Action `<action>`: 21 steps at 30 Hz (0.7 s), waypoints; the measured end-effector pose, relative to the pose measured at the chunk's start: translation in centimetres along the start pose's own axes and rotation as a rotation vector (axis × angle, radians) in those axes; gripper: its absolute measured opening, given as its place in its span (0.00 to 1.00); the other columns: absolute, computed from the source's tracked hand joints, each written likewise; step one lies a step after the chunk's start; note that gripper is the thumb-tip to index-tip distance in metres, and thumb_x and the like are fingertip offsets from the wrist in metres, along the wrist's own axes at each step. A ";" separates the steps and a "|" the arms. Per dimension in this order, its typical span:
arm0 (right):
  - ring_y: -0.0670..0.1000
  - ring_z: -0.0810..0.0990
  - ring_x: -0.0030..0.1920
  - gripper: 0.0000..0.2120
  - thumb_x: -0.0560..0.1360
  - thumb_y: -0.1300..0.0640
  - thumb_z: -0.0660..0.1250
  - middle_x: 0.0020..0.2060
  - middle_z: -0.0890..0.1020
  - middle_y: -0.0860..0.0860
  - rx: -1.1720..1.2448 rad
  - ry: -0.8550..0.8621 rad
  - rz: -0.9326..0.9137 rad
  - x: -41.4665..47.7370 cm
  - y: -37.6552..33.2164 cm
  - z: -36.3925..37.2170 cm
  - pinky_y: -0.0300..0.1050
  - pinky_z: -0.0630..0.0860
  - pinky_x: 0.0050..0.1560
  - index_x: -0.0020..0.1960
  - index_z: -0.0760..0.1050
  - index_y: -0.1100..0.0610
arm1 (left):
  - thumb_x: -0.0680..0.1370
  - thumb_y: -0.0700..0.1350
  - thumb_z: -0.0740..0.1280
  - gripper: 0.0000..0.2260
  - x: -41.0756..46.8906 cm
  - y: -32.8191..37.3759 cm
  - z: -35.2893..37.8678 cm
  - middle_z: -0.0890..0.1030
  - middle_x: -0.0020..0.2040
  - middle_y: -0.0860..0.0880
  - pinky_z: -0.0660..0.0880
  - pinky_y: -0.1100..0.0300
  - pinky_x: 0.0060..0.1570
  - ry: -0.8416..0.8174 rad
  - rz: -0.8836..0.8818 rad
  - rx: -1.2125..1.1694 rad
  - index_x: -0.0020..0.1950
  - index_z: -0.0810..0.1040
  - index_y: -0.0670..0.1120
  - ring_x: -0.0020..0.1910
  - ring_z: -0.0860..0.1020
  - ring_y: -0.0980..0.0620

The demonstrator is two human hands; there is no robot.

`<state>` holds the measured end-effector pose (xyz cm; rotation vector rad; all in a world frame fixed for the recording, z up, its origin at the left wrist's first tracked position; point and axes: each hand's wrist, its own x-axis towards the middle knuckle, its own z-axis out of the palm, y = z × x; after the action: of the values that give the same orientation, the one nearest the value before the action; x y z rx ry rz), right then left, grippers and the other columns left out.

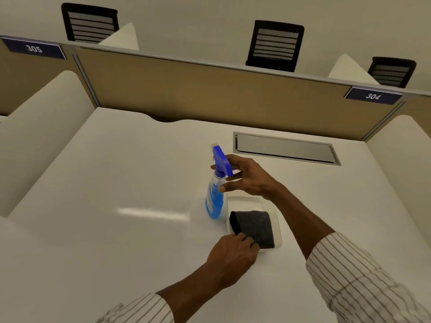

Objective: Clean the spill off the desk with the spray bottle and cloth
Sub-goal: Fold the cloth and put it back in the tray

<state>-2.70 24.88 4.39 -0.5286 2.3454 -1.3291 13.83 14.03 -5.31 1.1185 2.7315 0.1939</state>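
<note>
A clear spray bottle [214, 201] with blue liquid and a blue trigger head stands upright on the white desk [116, 183]. My right hand [245, 178] is right beside its neck, fingers spread around it without closing. A folded dark grey cloth [255, 226] lies in a shallow white tray [247, 201] just right of the bottle. My left hand [233, 255] rests at the tray's near edge, its fingertips pinching the cloth's near corner. I cannot make out any spill on the desk surface.
A grey cable hatch [284, 149] is set into the desk behind the bottle. A tan partition [210, 89] closes the back, with white side dividers left and right. Black chairs stand beyond it.
</note>
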 end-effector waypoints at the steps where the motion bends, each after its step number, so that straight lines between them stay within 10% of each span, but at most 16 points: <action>1: 0.52 0.82 0.63 0.34 0.71 0.60 0.80 0.65 0.82 0.52 0.023 -0.006 -0.001 0.2 0.1 0.2 0.45 0.83 0.58 0.73 0.70 0.56 | 0.78 0.44 0.78 0.21 0.1 0.1 0.1 0.84 0.60 0.39 0.83 0.47 0.57 -0.010 0.003 0.009 0.67 0.79 0.40 0.55 0.85 0.42; 8: 0.55 0.82 0.61 0.21 0.73 0.61 0.78 0.61 0.84 0.53 -0.018 -0.022 0.007 1.3 0.5 1.2 0.56 0.80 0.66 0.64 0.79 0.58 | 0.64 0.50 0.88 0.25 0.6 -0.1 1.8 0.87 0.45 0.46 0.85 0.56 0.40 0.018 0.054 0.026 0.56 0.85 0.46 0.38 0.86 0.50; 14: 0.50 0.85 0.53 0.23 0.68 0.49 0.81 0.53 0.87 0.50 -0.111 0.262 -0.025 0.7 -0.2 1.0 0.55 0.82 0.61 0.60 0.83 0.56 | 0.79 0.43 0.76 0.23 0.6 0.3 0.8 0.82 0.64 0.38 0.81 0.46 0.62 0.029 0.007 0.018 0.72 0.75 0.40 0.58 0.84 0.39; 21: 0.46 0.84 0.40 0.25 0.67 0.40 0.79 0.43 0.87 0.48 -0.300 0.736 -0.217 -2.6 -3.7 -2.5 0.38 0.83 0.45 0.54 0.83 0.57 | 0.58 0.51 0.90 0.25 0.6 -0.3 1.9 0.86 0.39 0.49 0.84 0.60 0.35 0.114 0.036 0.008 0.50 0.85 0.47 0.31 0.84 0.53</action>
<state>-1.24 26.23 9.21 -0.4340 3.2001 -1.4472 13.63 14.33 -7.27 1.1943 2.8151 0.2598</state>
